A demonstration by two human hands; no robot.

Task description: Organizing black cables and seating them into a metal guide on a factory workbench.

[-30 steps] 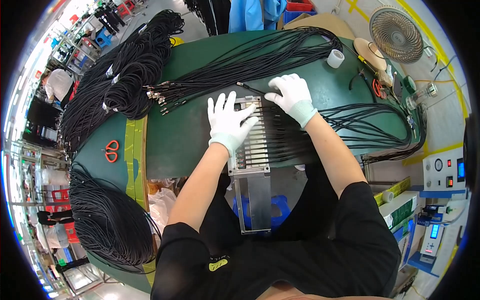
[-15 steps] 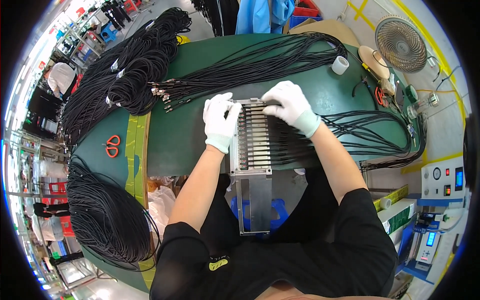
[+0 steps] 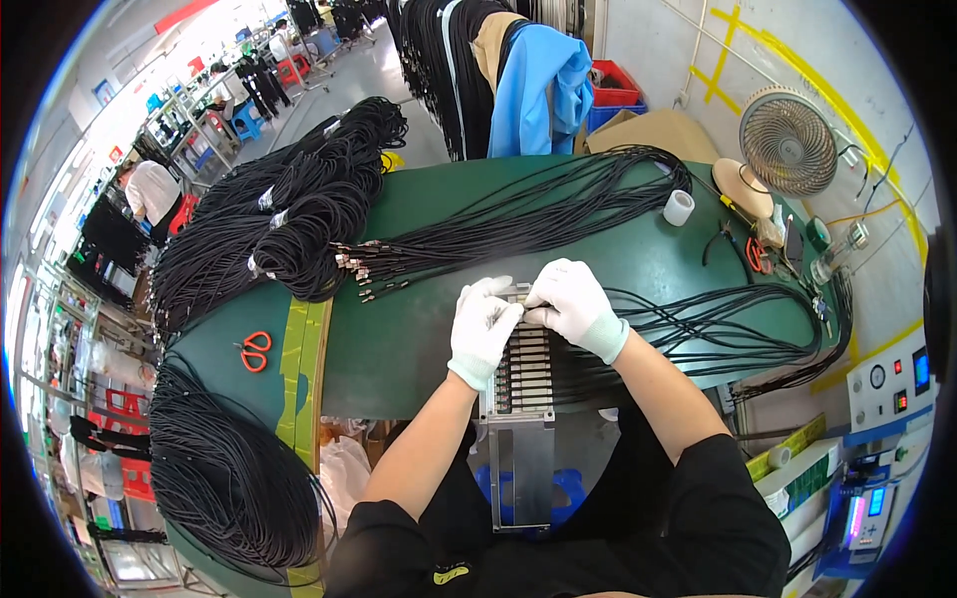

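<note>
A slotted metal fixture (image 3: 520, 374) is laid at the near edge of the green table (image 3: 419, 339). At its far end, the gloved left hand (image 3: 483, 329) and right hand (image 3: 573, 304) are closed together, fingertips pinched on a black cable (image 3: 698, 319) seated there. Orange scissors (image 3: 255, 350) are placed well left of the fixture.

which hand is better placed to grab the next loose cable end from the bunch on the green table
Left, probably. The left hand sits on the metal jig nearer the plug ends; the right hand lies farther, beside the already laid cables.
</note>
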